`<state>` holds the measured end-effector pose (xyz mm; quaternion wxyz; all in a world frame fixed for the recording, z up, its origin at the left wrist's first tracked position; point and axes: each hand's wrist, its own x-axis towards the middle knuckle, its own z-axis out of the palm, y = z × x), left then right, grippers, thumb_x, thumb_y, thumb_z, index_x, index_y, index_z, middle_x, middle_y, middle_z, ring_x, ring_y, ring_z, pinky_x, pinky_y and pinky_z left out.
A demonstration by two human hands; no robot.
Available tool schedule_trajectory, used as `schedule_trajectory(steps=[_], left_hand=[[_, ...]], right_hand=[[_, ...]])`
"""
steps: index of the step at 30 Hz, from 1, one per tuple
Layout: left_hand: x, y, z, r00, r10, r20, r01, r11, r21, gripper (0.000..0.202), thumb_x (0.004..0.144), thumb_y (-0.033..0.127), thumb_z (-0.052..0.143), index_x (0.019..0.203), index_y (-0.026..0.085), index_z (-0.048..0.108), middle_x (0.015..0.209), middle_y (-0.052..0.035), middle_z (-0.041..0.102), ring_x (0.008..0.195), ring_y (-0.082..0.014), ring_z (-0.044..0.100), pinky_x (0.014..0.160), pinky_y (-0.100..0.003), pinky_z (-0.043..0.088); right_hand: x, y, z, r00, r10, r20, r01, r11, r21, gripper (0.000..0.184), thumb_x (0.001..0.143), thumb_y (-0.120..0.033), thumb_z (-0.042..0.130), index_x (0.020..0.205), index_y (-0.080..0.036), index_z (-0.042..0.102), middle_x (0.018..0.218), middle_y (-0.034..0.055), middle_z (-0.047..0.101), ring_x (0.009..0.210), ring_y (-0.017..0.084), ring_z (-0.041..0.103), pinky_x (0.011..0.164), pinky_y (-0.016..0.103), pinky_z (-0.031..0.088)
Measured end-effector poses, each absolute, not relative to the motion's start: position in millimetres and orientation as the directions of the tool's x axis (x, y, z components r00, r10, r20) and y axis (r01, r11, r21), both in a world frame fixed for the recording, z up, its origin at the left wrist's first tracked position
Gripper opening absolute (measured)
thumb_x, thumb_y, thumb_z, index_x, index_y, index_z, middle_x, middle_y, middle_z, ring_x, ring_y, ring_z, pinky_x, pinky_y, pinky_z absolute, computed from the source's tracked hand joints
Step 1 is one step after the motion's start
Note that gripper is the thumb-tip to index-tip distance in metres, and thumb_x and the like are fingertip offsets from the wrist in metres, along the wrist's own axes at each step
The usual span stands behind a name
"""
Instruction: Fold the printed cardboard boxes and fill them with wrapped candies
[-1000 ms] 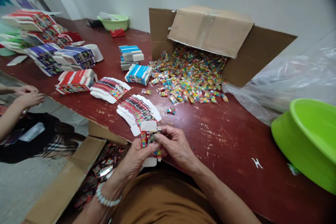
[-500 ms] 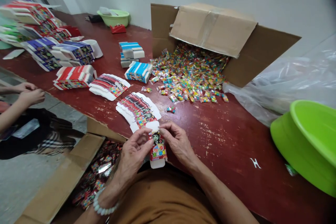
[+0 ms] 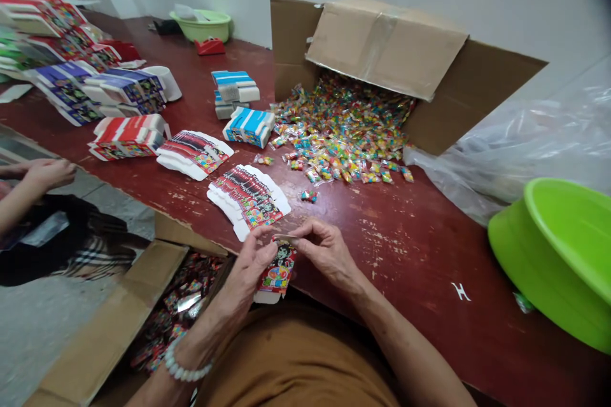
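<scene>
A small red printed candy box (image 3: pixel 279 270) is held upright near the table's front edge, close to my body. My left hand (image 3: pixel 251 267) grips its left side between thumb and fingers. At its top, my right hand (image 3: pixel 327 251) pinches the white end flap, which is bent over. The box's lower flap hangs loose at the bottom. Just beyond my hands lies a fanned stack of flat red boxes (image 3: pixel 252 197), with a second fanned stack (image 3: pixel 195 152) to its left. A single wrapped candy (image 3: pixel 309 196) rests on the table beyond my right hand.
A cardboard carton (image 3: pixel 386 44) lies on its side, spilling wrapped candies (image 3: pixel 344 133). Blue boxes (image 3: pixel 249 127), red boxes (image 3: pixel 128 135) and purple boxes (image 3: pixel 126 90) stand leftward. A green basin (image 3: pixel 529 254) sits right. Below left is an open carton (image 3: pixel 109 324); another person's hand (image 3: pixel 50 173) is beyond.
The box's top flap, upright before, is now folded over by my right hand. Both hands stay on the box. The view has shifted slightly.
</scene>
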<state>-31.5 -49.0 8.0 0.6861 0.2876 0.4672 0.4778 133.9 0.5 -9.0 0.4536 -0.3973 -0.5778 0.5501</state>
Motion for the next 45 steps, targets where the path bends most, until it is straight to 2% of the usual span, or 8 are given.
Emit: schedule_trajectory(steps=[4,10,14,21,27,35,41,45], left_hand=[[-26.2,-50.1,9.8,0.222,0.848,-0.481,-0.374,0.529,0.761,0.053,0.085,0.063,0.062,0.11,0.017,0.057,0.074,-0.0048,0.072,0.041,-0.0164,0.063,0.04,-0.025,0.048],[-24.9,-45.9,-1.2,0.198,0.896,-0.397,-0.323,0.442,0.837,0.065,0.087,0.074,0.049,0.107,0.015,0.064,0.064,-0.0034,0.069,0.037,-0.0138,0.058,0.037,-0.023,0.044],[-31.0,-43.4,-5.0,0.236,0.902,-0.362,-0.239,0.415,0.878,0.072,0.086,0.078,0.045,0.097,0.012,0.071,0.064,-0.0065,0.07,0.039,-0.0128,0.058,0.041,-0.023,0.044],[-35.4,-40.7,-3.7,0.158,0.908,-0.388,-0.16,0.411,0.897,0.078,0.084,0.076,0.052,0.132,0.014,0.062,0.063,-0.0049,0.07,0.038,-0.0144,0.058,0.04,-0.022,0.041],[-21.4,-44.7,-6.8,0.139,0.89,-0.434,-0.294,0.455,0.84,0.073,0.082,0.069,0.062,0.14,0.025,0.05,0.068,0.0007,0.067,0.042,-0.0152,0.061,0.041,-0.023,0.046],[-46.6,-78.5,-16.7,0.364,0.776,-0.516,-0.413,0.631,0.657,0.036,0.075,0.038,0.084,0.1,0.018,0.067,0.095,-0.0086,0.074,0.08,-0.0197,0.068,0.074,-0.031,0.055],[-121.1,-76.8,-25.5,0.511,0.654,-0.557,0.146,0.573,0.807,0.035,0.064,0.034,0.089,0.091,0.021,0.072,0.074,0.0014,0.068,0.065,-0.0141,0.058,0.059,-0.021,0.043],[-123.9,-75.2,-20.0,0.562,0.6,-0.569,0.157,0.598,0.786,0.033,0.071,0.04,0.083,0.095,0.021,0.069,0.083,-0.0008,0.069,0.069,-0.0157,0.061,0.06,-0.023,0.044]], right_hand=[[135.2,-1.7,-5.6,-0.34,0.932,0.126,0.069,0.159,-0.985,0.021,0.086,-0.042,0.072,0.083,-0.021,0.074,0.08,0.0021,0.069,0.075,0.016,0.064,0.072,0.03,0.05],[133.8,5.2,7.6,-0.476,0.848,-0.235,-0.112,-0.323,-0.94,0.035,0.073,-0.046,0.083,0.082,-0.018,0.067,0.074,0.0022,0.074,0.05,0.013,0.064,0.05,0.026,0.05],[131.2,9.3,9.4,-0.464,0.841,-0.277,-0.179,-0.396,-0.901,0.035,0.068,-0.043,0.086,0.076,-0.017,0.066,0.069,0.0036,0.074,0.049,0.015,0.064,0.046,0.026,0.05],[137.3,2.2,14.9,-0.546,0.833,0.085,-0.071,0.055,-0.996,0.017,0.09,-0.031,0.066,0.078,-0.019,0.065,0.104,0.0059,0.075,0.089,0.017,0.07,0.08,0.033,0.055],[150.0,15.6,20.8,-0.673,0.691,0.264,0.271,0.563,-0.781,0.012,0.096,-0.023,0.057,0.096,-0.019,0.068,0.102,0.0073,0.071,0.099,0.019,0.063,0.09,0.034,0.049],[151.5,101.6,-12.5,-0.117,0.99,0.076,0.759,0.139,-0.636,0.018,0.088,-0.023,0.068,0.104,-0.016,0.069,0.117,0.0168,0.061,0.11,0.029,0.055,0.096,0.043,0.042],[163.6,92.1,-17.4,-0.143,0.99,-0.002,0.682,0.097,-0.725,0.014,0.083,-0.029,0.072,0.085,-0.018,0.063,0.084,0.0034,0.063,0.081,0.02,0.057,0.077,0.032,0.045],[161.6,48.0,-0.2,-0.387,0.903,-0.188,0.275,-0.082,-0.958,0.028,0.085,-0.046,0.068,0.09,-0.019,0.063,0.074,-0.0007,0.063,0.064,0.014,0.055,0.059,0.026,0.044]])
